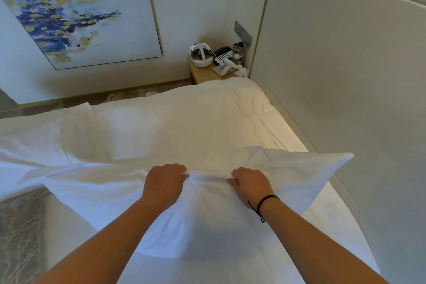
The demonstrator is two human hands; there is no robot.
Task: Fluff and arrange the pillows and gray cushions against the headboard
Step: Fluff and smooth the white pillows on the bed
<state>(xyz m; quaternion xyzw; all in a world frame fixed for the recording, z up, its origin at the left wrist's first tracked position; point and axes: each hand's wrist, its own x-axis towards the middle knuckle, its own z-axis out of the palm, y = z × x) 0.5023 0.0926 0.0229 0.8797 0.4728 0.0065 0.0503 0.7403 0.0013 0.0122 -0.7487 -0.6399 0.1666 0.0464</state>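
White pillow (288, 168), held over bed (207, 110); left hand (164, 182) and right hand (250, 183) both gripping its bunched upper edge.

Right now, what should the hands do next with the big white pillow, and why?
Probably carry it right and set it against the headboard. Both the left hand and the right hand pinch the pillow by its top edge, so it hangs above the bed, and the spot by the headboard looks bare.

Pillow (175, 193) on bed (207, 108), nightstand (205, 74) behind
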